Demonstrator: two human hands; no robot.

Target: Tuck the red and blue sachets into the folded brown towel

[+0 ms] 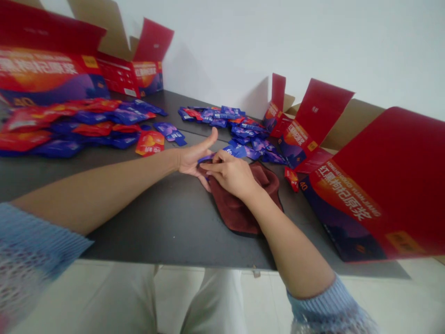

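My left hand lies palm up on the dark table, thumb raised, with a blue sachet resting across its fingers. My right hand is curled over it, fingers pinched on the same sachet, and rests on a dark red cloth. More blue and red sachets lie scattered just beyond both hands.
A large heap of red and blue sachets covers the table's left. Open red cartons stand at the back left, back right and near right. A white wall rises behind the table. The table's front edge is close to my lap.
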